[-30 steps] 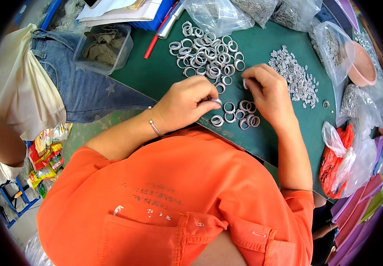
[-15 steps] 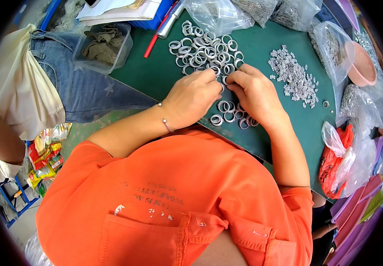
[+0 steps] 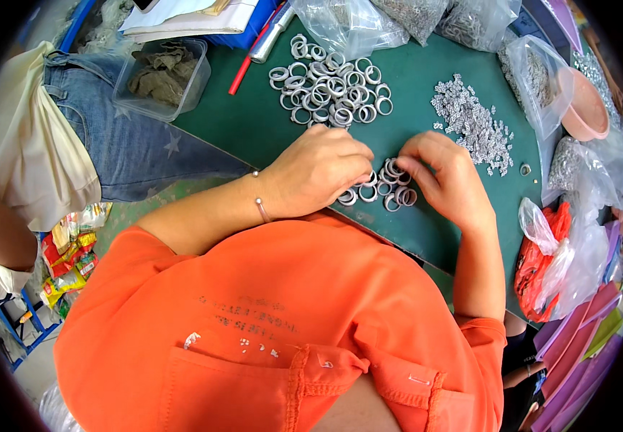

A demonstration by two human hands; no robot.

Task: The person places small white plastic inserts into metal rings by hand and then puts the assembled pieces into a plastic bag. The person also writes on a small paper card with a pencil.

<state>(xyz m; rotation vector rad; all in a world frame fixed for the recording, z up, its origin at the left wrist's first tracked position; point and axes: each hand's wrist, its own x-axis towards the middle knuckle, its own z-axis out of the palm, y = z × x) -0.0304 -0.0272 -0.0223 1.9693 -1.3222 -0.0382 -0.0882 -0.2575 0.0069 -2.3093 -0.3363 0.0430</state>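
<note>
Silver-grey metallic rings [image 3: 328,86] heaped on the green desk [image 3: 254,129] seemed not yet done; a smaller cluster [image 3: 406,196], perhaps finished, lay at their five o'clock between left hand [image 3: 322,167] and right hand [image 3: 450,180]. Both hands' fingers were curled; whether pinching anything, I couldn't tell.

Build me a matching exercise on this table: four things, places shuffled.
1. Larger ring pile
2. Smaller ring group
3. Red stick
4. Pink bowl

A. Beside plastic bags at the picture's right
B. Between left hand and right hand
C. Just right of the clear tub
D. Beyond the hands, at the picture's upper middle

Pairs: 1-D, 2-B, 3-C, 4-A
</note>
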